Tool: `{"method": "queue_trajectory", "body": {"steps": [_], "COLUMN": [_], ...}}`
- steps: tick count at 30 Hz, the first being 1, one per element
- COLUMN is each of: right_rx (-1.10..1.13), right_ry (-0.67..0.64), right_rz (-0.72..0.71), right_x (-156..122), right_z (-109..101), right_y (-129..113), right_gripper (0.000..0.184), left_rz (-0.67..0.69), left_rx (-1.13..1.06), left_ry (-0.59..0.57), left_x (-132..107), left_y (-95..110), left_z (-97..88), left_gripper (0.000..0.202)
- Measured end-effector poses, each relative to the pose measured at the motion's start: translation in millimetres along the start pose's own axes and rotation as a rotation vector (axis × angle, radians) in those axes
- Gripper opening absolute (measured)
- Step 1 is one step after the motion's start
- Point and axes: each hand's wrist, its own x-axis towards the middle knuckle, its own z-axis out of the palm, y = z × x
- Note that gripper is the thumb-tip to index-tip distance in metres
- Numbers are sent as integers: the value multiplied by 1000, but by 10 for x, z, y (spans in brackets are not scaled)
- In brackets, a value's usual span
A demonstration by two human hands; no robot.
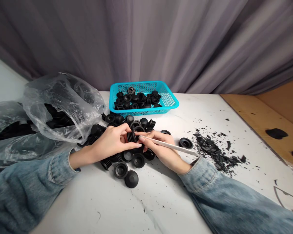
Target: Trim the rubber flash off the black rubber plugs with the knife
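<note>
My left hand (113, 139) pinches a ribbed black rubber plug (131, 136) between thumb and fingers, its grooved side turned toward the left. In my right hand (164, 151) lies a long, narrow, pale flat tool (169, 144), pinched near its front end and slanting back over the wrist. The tool's tip is at the plug's right side, where the fingers partly hide the contact. Beneath and around both hands is a heap of similar black plugs (138, 160), some showing round hollow faces, others domed tops or ribbed sides.
Behind the heap stands a blue perforated basket (173, 104) holding many black plugs. At left, a clear plastic bag (61, 107) contains more black pieces. Black rubber scraps (213, 149) lie scattered on the white table (92, 208) at right, near a single plug (185, 143).
</note>
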Motion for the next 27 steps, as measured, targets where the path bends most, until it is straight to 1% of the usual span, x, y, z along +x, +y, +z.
{"method": "queue_trajectory", "body": {"steps": [5,9,15,22,27], "right_rx": [-14,-52,-6,27,-31], "right_ry": [-36,-19,-12,-23,-28], "right_rz": [-32,-10,6,-15,-39], "right_x": [-5,-12,-19,-16,-25], "right_z": [-8,-5,1,-3,-9], "right_y": [-1,-10,-18,-16,-2], "right_gripper": [26,24,26,26,22], "left_rz": [16,39,62,105,123], "left_rx": [23,41,66,138,153], "left_ry": [6,24,29,54,77], "left_x": [-8,-19,-30,-43,-52], "left_y": [20,14,9,-38,-46], "left_z": [12,25,14,48,82], "left_gripper": [28,30,30,30,29]}}
